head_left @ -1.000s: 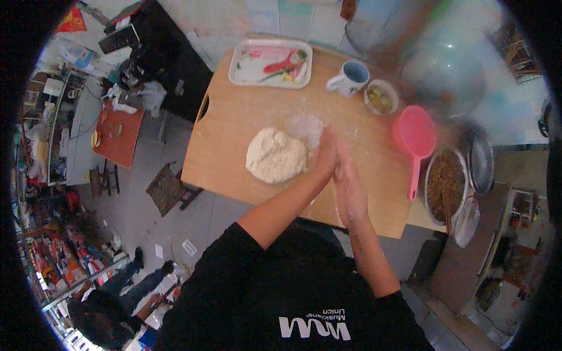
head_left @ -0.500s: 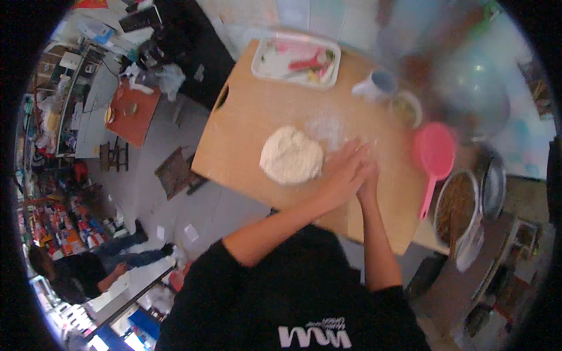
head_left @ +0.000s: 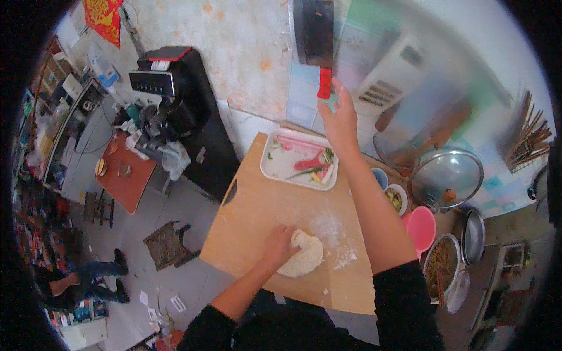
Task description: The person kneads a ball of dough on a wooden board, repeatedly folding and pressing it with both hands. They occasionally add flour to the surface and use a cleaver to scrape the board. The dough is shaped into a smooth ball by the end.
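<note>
- My left hand [head_left: 280, 243] rests on the left edge of the dough lump [head_left: 303, 257], fingers curled loosely over it and pressing rather than gripping; I judge this keeps the lump steady while the other arm is away.
- The dough lies on the wooden board [head_left: 263, 205], near its front edge, just beside a scatter of flour [head_left: 333, 231] that likely keeps it from sticking.
- My right hand [head_left: 339, 120] is raised well above the tabletop at a cleaver [head_left: 313, 29] hanging blade-up on the wall, fingers closed about its red handle [head_left: 324, 83].
- A white tray [head_left: 270, 157] with red and green items sits at the board's far edge, clear of the dough.
- A pink ladle [head_left: 422, 227], small bowls [head_left: 398, 198] and a glass lid [head_left: 446, 178] stand to the right.
- Hidden: my forearm covers part of the bowls; the right side is blurred, so the pans' contents are unclear.
</note>
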`<state>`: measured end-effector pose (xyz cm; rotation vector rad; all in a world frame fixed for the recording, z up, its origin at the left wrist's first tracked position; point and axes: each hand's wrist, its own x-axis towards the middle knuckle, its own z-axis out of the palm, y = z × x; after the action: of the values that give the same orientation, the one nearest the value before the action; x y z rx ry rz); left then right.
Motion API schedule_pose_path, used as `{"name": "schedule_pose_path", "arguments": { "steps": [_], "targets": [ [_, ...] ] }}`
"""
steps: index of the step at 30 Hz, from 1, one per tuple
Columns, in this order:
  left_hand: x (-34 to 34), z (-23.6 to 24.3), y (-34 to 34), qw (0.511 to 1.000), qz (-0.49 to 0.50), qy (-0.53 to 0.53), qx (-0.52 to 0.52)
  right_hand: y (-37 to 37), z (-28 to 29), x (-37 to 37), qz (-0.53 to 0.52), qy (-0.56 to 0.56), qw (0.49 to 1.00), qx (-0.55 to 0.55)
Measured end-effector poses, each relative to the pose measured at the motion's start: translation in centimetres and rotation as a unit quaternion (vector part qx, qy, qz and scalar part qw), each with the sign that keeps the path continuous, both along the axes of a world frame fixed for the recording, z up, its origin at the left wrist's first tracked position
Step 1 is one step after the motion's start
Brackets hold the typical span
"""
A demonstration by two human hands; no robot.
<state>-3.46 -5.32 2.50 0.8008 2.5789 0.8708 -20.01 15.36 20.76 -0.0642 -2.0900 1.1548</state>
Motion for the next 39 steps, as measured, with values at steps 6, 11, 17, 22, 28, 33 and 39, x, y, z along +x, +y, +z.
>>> {"name": "schedule_pose_path", "arguments": {
  "steps": [6,11,17,22,28,33,39],
  "targets": [
    [-3.9,0.1,-5.4,0.996,0.045,-0.077,0.017,0.4,-0.1,-8.4,-0.223,-0.103,0.969,-0.003],
    [-5.8,1.7,-6.8,0.998,-0.007,-0.064,0.001,0.1,-4.3,-9.8,-0.172,-0.095,0.974,-0.114],
    [-6.7,1.0,-6.5,0.997,-0.043,-0.051,-0.039,-5.8,-0.7,-4.8,-0.069,-0.035,0.962,-0.264],
    [-6.9,-0.1,-6.6,0.995,-0.072,-0.004,-0.062,-7.9,3.1,-2.4,-0.050,-0.006,0.949,-0.312],
    [-6.8,-3.0,-7.0,0.993,-0.018,-0.104,0.046,-5.5,1.8,11.0,-0.081,-0.046,0.947,-0.307],
    [-6.8,-1.6,-9.4,0.989,0.073,-0.106,0.079,-3.6,-7.6,28.5,-0.208,-0.245,0.892,-0.318],
    [-8.2,-1.1,-10.8,0.997,0.066,-0.037,0.017,-5.6,-16.4,39.8,-0.391,-0.258,0.805,-0.363]
  ]
}}
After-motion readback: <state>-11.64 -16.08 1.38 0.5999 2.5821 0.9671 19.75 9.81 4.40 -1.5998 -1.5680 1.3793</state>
